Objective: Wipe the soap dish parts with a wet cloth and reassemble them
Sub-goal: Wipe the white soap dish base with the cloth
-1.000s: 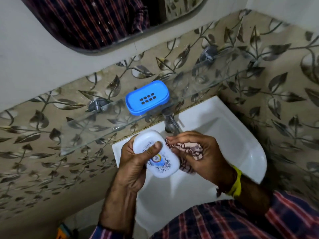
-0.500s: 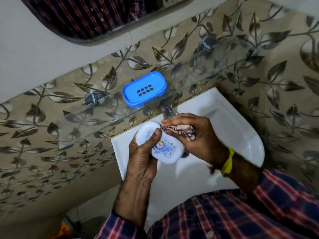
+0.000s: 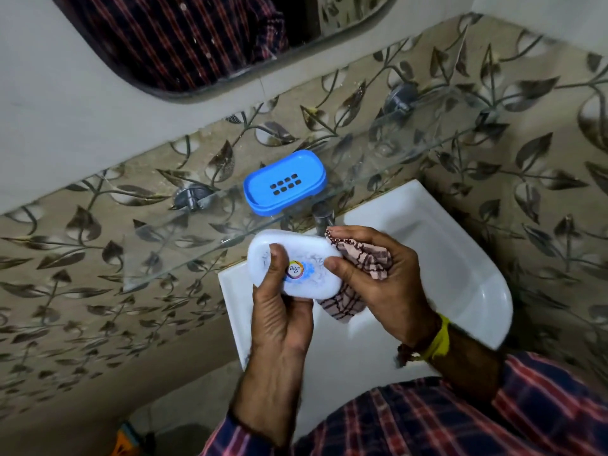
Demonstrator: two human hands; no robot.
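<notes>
My left hand (image 3: 279, 311) grips a white soap dish lid (image 3: 306, 251) with a round coloured sticker, thumb pressed across its top. My right hand (image 3: 381, 281) holds a checked brown-and-pink cloth (image 3: 371, 258) bunched against the lid's right end, thumb touching the lid; a corner of cloth hangs below the lid. The blue soap dish tray (image 3: 284, 182) with drain slots rests on the glass shelf (image 3: 164, 251) behind, apart from both hands.
A white washbasin (image 3: 460, 264) lies under my hands, with a metal tap (image 3: 324, 215) just behind the lid. A leaf-patterned tiled wall and a mirror (image 3: 204, 41) stand behind the shelf. The shelf's front edge is close above the lid.
The lid has turned flatter toward the camera. My right hand slid the cloth from the lid's top edge round to its right end. Both hands sit slightly lower in view.
</notes>
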